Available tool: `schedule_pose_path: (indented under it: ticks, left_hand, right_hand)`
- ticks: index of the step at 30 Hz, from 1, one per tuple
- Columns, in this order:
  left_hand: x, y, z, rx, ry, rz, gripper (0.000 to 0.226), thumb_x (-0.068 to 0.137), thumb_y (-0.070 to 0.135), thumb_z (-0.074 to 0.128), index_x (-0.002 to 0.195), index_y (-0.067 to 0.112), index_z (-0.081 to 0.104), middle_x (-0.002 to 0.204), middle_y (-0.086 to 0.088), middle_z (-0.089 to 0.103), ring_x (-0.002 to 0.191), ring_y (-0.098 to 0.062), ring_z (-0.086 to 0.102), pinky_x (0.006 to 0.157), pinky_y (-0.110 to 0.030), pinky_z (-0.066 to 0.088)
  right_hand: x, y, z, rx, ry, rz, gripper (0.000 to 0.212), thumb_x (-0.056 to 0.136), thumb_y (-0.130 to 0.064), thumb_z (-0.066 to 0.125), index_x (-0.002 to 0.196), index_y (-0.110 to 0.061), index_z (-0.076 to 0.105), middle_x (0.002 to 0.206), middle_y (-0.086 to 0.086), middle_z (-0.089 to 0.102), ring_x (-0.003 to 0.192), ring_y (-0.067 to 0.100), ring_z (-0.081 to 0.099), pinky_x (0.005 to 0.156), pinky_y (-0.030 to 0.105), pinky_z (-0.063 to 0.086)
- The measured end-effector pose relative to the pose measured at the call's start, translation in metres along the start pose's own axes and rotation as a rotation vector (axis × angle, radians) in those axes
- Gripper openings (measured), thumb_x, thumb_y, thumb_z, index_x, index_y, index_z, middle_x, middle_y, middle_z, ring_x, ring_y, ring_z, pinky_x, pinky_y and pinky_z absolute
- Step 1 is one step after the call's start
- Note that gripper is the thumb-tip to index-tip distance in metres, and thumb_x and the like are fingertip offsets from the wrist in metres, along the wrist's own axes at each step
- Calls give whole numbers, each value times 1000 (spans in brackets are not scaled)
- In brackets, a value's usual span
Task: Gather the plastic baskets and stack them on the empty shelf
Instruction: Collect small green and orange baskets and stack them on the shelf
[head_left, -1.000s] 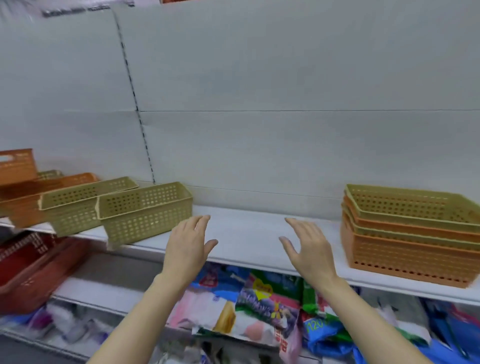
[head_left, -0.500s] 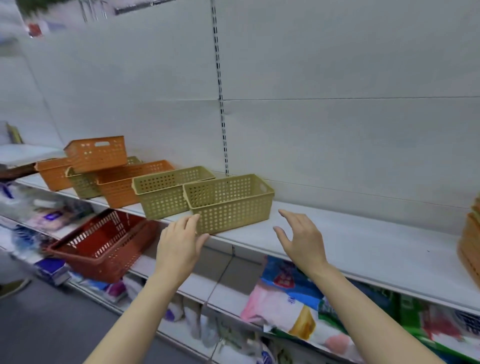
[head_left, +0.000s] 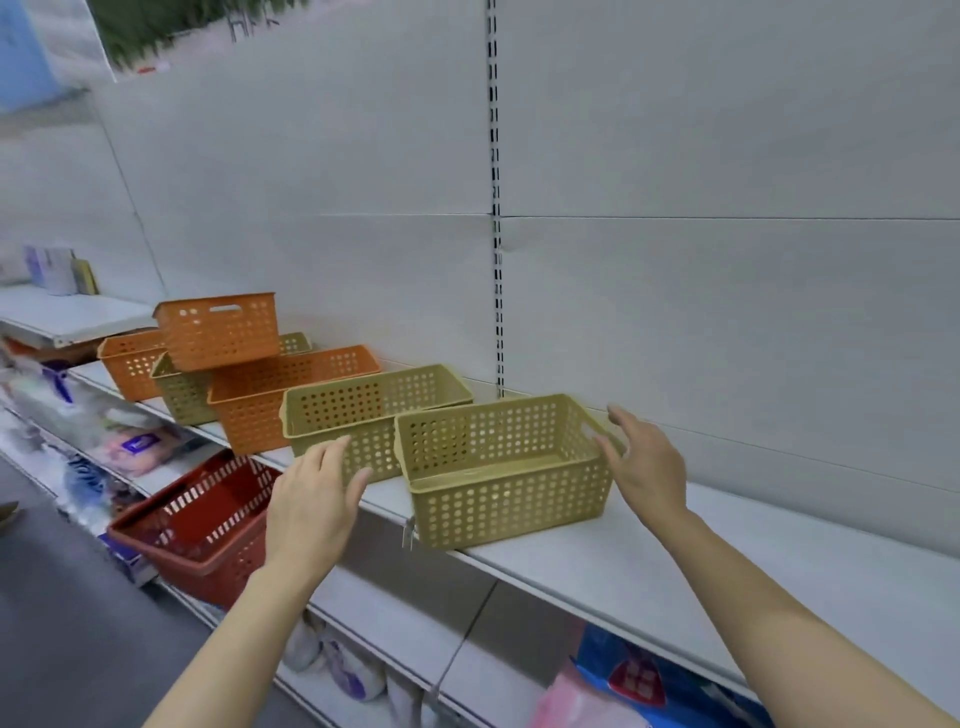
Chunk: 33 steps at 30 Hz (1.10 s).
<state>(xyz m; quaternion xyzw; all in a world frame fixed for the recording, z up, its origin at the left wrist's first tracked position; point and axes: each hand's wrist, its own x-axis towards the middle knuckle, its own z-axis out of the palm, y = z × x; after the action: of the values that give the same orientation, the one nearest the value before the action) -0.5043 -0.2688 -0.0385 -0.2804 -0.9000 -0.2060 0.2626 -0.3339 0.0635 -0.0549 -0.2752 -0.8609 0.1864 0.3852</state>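
On the white shelf (head_left: 649, 566), nearest and close to the front edge, a green basket (head_left: 506, 470), upright and empty. Left hand (head_left: 311, 506) fingers spread and relaxed, gripping nothing, hovering in front of the neighbouring second green basket (head_left: 363, 410). Right hand (head_left: 649, 462) also loose and unclenched, fingers right at the near basket's right end by the handle slot; contact or not, hard to tell. Further left along the shelf, a long orange basket (head_left: 270, 400), then an orange basket (head_left: 223, 330) perched on others behind. Below, a red basket (head_left: 202, 530) tilted on the lower shelf (head_left: 384, 618).
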Motion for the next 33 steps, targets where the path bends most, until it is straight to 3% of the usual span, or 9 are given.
schedule_pose_path:
  ticks: [5, 9, 13, 17, 20, 22, 24, 28, 33]
  left_hand:
    - [21, -18, 17, -39, 35, -66, 44, 95, 31, 61, 130, 4, 59, 124, -15, 64, 110, -37, 60, 90, -48, 49]
    - [44, -38, 26, -72, 98, -125, 41, 96, 28, 60, 130, 6, 60, 127, -14, 63, 112, -36, 58, 92, -48, 48]
    - [77, -65, 32, -99, 85, -241, 43, 98, 31, 57, 134, 8, 56, 133, -14, 57, 116, -38, 53, 95, -49, 46]
    - [104, -89, 43, -161, -52, -432, 52, 101, 37, 49, 144, 10, 44, 143, -17, 47, 126, -41, 47, 99, -51, 42]
    - [117, -96, 54, -283, -195, -555, 55, 100, 38, 50, 148, 12, 38, 142, -20, 51, 126, -43, 51, 100, -51, 43]
    - [119, -95, 62, -391, -224, -634, 44, 100, 29, 51, 141, 17, 43, 129, -22, 62, 115, -44, 58, 94, -48, 46]
    - [118, -95, 67, -428, -205, -645, 37, 99, 19, 48, 136, 18, 46, 120, -23, 65, 108, -45, 61, 90, -47, 47]
    - [111, -89, 69, -440, -117, -626, 50, 101, 18, 44, 151, 19, 37, 127, -28, 61, 116, -48, 56, 97, -48, 42]
    - [81, -56, 54, -551, 54, -579, 52, 104, 20, 44, 155, 23, 34, 129, -27, 62, 114, -47, 56, 96, -46, 41]
  right_hand:
    - [24, 20, 17, 190, -119, 264, 62, 89, -44, 61, 145, -26, 42, 135, -2, 59, 123, 21, 55, 96, 37, 43]
    - [30, 21, 26, 529, -232, 456, 54, 88, -36, 59, 139, -45, 44, 127, 5, 64, 115, 23, 60, 99, 40, 47]
    - [22, 19, 32, 518, -186, 402, 38, 91, -34, 57, 103, -70, 54, 123, -4, 67, 114, 17, 62, 96, 49, 50]
    - [1, 15, 26, 496, -100, 389, 36, 94, -31, 55, 105, -66, 57, 126, -7, 65, 118, 13, 58, 100, 48, 48]
    - [-20, 6, 18, 500, 5, 408, 39, 97, -19, 51, 122, -49, 56, 129, -4, 63, 118, 15, 57, 100, 31, 45]
    - [-33, 3, 12, 485, 72, 434, 37, 98, -18, 51, 124, -44, 56, 127, -2, 64, 116, 17, 57, 86, 10, 45]
    - [-46, -1, 9, 483, 133, 467, 37, 98, -20, 51, 126, -43, 57, 126, -1, 64, 115, 18, 58, 82, 4, 42]
    - [-71, -6, -1, 540, 253, 523, 39, 99, -20, 50, 118, -52, 59, 124, -9, 64, 114, 14, 60, 90, 23, 51]
    - [-102, -3, -31, 539, 365, 524, 35, 98, -30, 52, 117, -59, 58, 120, -15, 67, 116, 8, 60, 96, 40, 47]
